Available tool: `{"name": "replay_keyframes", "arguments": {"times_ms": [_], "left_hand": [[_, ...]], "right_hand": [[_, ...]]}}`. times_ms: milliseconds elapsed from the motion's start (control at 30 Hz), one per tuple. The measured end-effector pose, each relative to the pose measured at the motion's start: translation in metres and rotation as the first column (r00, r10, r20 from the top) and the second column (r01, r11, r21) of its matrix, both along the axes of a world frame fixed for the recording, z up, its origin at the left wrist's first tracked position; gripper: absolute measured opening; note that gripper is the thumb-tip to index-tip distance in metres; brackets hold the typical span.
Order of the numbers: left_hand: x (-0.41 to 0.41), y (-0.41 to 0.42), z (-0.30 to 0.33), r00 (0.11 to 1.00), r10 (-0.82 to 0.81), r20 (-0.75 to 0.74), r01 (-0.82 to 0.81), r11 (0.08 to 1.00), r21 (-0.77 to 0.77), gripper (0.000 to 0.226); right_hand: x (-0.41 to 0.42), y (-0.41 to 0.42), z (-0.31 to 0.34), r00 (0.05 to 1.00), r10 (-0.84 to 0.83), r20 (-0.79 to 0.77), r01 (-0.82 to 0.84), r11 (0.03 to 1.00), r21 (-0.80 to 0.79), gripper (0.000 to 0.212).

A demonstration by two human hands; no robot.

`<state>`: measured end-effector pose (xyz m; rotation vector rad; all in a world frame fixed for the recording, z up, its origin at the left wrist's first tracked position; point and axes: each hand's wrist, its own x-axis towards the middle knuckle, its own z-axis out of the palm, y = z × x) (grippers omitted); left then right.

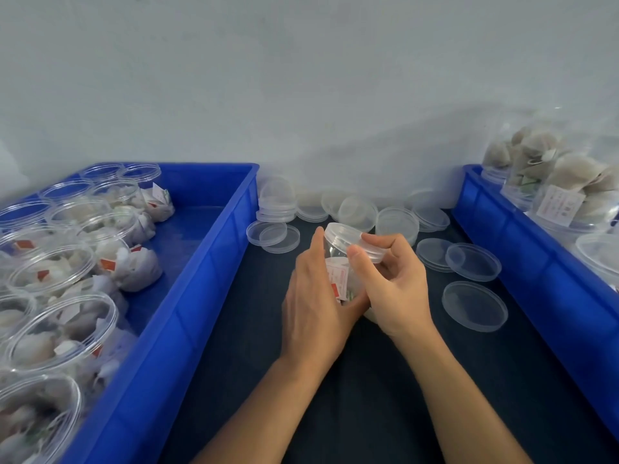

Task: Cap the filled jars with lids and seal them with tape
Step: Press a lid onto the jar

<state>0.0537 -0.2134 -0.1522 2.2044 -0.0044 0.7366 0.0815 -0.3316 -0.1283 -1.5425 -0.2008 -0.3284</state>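
- pale wall (301, 78) behind a dark table (335, 396), blue bins (207, 279) on both sides.
- my left hand (315, 296) grips the jar (338, 272), held tilted above the table.
- my right hand (392, 279) pinches the lid (351, 241) on its mouth.
- capping step; next i'd say twist tight, then find tape, none in view.

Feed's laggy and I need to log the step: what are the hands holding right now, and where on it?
The left hand holds the filled jar around its body. The right hand pinches the lid by its rim on the jar's mouth.
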Motion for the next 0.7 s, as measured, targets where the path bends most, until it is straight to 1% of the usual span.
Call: {"name": "replay_keyframes", "arguments": {"times_ms": [67,133,167,233,267,300,333,367,400,433,467,500,533,600,667,700], "left_hand": [[0.002,0.001,0.0,1.0,-0.004,-0.003,0.004,1.0,-0.016,0.109],[0.003,0.003,0.001,1.0,0.004,0.001,-0.004,0.997,-0.073,0.105],[0.004,0.004,0.001,1.0,0.014,0.005,-0.013,0.992,-0.124,0.103],[0.005,0.009,0.003,0.999,0.035,0.001,-0.034,0.973,-0.23,0.1],[0.006,0.012,0.003,0.999,0.043,-0.005,-0.043,0.965,-0.26,0.1],[0.006,0.015,0.003,0.999,0.046,-0.009,-0.047,0.962,-0.27,0.1],[0.007,0.018,0.003,0.999,0.046,-0.012,-0.048,0.964,-0.261,0.1],[0.008,0.019,0.003,0.999,0.05,-0.013,-0.052,0.97,-0.239,0.1],[0.008,0.021,0.002,0.998,0.06,-0.011,-0.061,0.975,-0.216,0.1],[0.009,0.021,0.002,0.997,0.074,-0.006,-0.074,0.978,-0.197,0.1],[0.009,0.021,0.001,0.996,0.089,-0.004,-0.088,0.98,-0.181,0.101],[0.01,0.021,0.0,0.995,0.104,-0.006,-0.103,0.981,-0.163,0.101],[0.01,0.021,-0.002,0.993,0.115,-0.012,-0.115,0.983,-0.143,0.102],[0.011,0.022,-0.003,0.993,0.119,-0.021,-0.121,0.985,-0.126,0.104],[0.011,0.023,-0.004,0.993,0.117,-0.021,-0.119,0.984,-0.135,0.108],[0.011,0.022,-0.003,0.992,0.123,-0.016,-0.124,0.983,-0.138,0.112]], "right_hand": [[-0.002,-0.001,0.001,1.0,0.015,0.022,-0.014,0.997,-0.07,0.033],[-0.004,-0.004,0.0,0.999,0.029,0.042,-0.019,0.975,-0.222,0.033],[-0.004,-0.006,-0.001,0.998,0.011,0.058,0.007,0.956,-0.293,0.033],[-0.002,-0.014,-0.001,0.987,-0.104,0.125,0.149,0.886,-0.439,0.034],[0.0,-0.019,0.0,0.974,-0.163,0.159,0.224,0.815,-0.534,0.029],[0.002,-0.024,0.002,0.968,-0.189,0.167,0.252,0.723,-0.644,0.023],[0.004,-0.028,0.003,0.973,-0.182,0.139,0.223,0.612,-0.759,0.021],[0.005,-0.031,0.003,0.983,-0.158,0.09,0.157,0.491,-0.857,0.023],[0.004,-0.031,0.003,0.991,-0.128,0.033,0.079,0.374,-0.924,0.027],[0.003,-0.031,0.002,0.995,-0.1,-0.02,0.009,0.277,-0.961,0.032],[0.002,-0.03,0.001,0.995,-0.08,-0.063,-0.045,0.211,-0.976,0.036],[0.001,-0.028,0.0,0.994,-0.067,-0.088,-0.075,0.178,-0.981,0.038],[0.0,-0.028,0.0,0.994,-0.057,-0.088,-0.077,0.172,-0.982,0.037],[0.001,-0.028,-0.001,0.998,-0.044,-0.033,-0.024,0.199,-0.98,0.029],[0.001,-0.027,-0.001,0.998,-0.056,0.033,0.046,0.258,-0.965,0.026],[0.001,-0.025,-0.002,0.995,-0.078,0.064,0.086,0.312,-0.946,0.026]]}}
